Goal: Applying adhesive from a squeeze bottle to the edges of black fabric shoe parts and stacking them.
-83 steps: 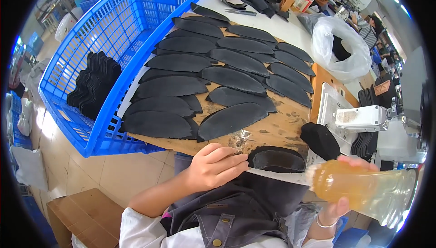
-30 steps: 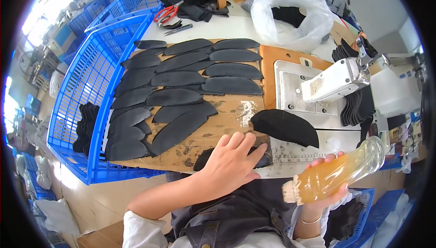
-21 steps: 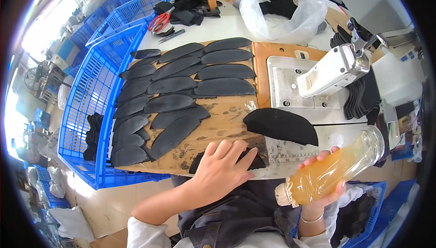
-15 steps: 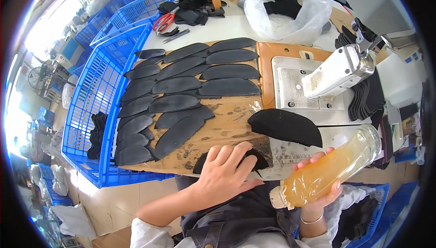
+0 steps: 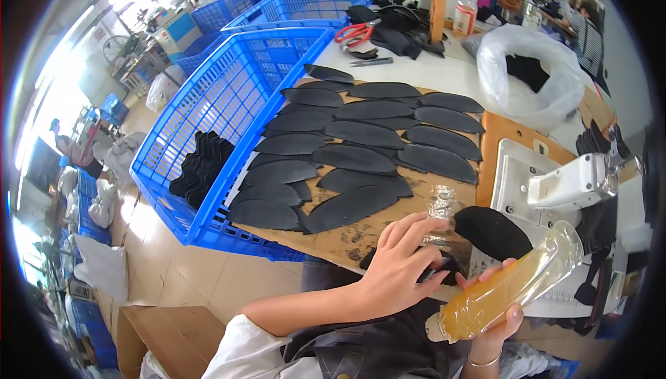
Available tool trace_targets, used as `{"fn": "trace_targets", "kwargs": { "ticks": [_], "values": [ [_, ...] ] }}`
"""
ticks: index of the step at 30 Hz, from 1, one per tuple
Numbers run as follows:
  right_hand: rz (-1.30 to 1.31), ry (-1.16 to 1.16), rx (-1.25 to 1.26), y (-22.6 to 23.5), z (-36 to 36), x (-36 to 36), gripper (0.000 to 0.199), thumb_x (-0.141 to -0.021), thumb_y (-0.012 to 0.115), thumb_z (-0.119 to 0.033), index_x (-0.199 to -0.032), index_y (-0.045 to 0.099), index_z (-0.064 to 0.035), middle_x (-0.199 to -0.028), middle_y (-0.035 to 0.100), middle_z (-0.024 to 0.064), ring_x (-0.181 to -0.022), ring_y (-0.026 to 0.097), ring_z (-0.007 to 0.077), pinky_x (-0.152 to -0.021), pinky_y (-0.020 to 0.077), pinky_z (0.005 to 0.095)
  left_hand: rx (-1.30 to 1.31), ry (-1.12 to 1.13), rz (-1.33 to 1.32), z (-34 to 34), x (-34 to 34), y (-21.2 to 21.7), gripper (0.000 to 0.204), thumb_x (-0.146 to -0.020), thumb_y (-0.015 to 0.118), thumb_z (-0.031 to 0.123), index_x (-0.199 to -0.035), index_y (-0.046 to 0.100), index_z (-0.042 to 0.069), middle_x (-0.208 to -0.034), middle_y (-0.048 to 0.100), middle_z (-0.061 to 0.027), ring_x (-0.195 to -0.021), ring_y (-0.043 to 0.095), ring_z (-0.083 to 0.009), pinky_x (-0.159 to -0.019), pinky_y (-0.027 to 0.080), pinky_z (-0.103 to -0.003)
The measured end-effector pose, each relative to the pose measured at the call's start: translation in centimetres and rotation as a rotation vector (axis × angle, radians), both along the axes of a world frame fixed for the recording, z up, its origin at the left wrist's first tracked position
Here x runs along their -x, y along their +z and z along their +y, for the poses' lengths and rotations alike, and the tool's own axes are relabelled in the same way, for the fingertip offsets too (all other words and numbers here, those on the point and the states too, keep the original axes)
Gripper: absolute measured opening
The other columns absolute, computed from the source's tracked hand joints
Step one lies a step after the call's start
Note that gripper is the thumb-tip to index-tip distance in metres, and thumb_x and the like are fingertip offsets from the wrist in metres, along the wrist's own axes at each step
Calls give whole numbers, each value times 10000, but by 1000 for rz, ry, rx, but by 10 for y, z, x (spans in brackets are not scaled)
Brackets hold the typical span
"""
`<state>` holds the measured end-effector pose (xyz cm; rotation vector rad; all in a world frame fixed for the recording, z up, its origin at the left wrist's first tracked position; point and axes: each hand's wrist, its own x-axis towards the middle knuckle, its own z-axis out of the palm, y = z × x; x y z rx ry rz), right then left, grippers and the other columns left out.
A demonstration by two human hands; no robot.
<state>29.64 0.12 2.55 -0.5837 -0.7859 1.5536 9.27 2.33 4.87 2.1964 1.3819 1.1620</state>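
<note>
My right hand [image 5: 501, 327] grips a clear glass bottle [image 5: 513, 283] half full of amber liquid, tilted so its pale, narrow end points down toward me. To its left, my left hand [image 5: 402, 262] bends over a black curved piece [image 5: 449, 272] at the board's near edge. The thumb and fingers pinch its edge; the palm covers much of it. Just beyond lies another black half-moon piece [image 5: 492, 232], untouched. Several dark, leaf-shaped pieces [image 5: 364, 131] lie in overlapping rows on the brown board [image 5: 333, 246].
A white metal machine arm [image 5: 569, 183] stands right of the board. Blue plastic crates [image 5: 198, 230] line the left, one holding wavy black pieces [image 5: 202, 167]. Farther back are red-handled scissors [image 5: 355, 33], an upright wooden post [image 5: 438, 11] and a white plastic bag [image 5: 496, 77]. Other people sit in the background.
The view has swung left, so the table appears farther right. My left hand stays at the near black piece with its fingers curled in more. The bottle stays in my right hand.
</note>
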Motion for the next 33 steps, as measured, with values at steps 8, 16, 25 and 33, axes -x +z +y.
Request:
{"fn": "trace_targets", "kwargs": {
  "ticks": [8,16,25,33],
  "values": [
    [-140,-43,26,5,-1,3,743,-738,600,-476,-1319,327,-102,-1004,510,107,-882,612,279,-897,489,510,308,111,-710,11,108,51,196,-790,690,94,-947,604,16,-1181,562,-85,-1001,545,-150,-879,420,-294],
    [-18,-33,110,9,3,3,780,-679,684,-439,-1299,336,-117,-1010,552,135,-904,630,303,-920,472,508,-166,614,-234,88,241,102,167,-778,691,155,-834,636,7,-1080,626,-129,-1007,570,-192,-893,414,-305],
    [-51,-60,81,4,-2,0,744,-729,645,-440,-1333,341,-129,-1002,514,111,-868,620,306,-888,496,533,-307,1089,192,220,313,85,266,-711,682,327,-775,670,69,-1092,604,-138,-1078,494,-331,-921,391,-415],
    [88,102,123,11,1,-5,752,-740,709,-336,-1343,340,-82,-1148,528,170,-1058,548,378,-1017,356,547,-486,765,438,252,263,23,156,-656,684,226,-675,619,86,-937,614,-130,-985,536,-325,-847,410,-433]
  ]
}}
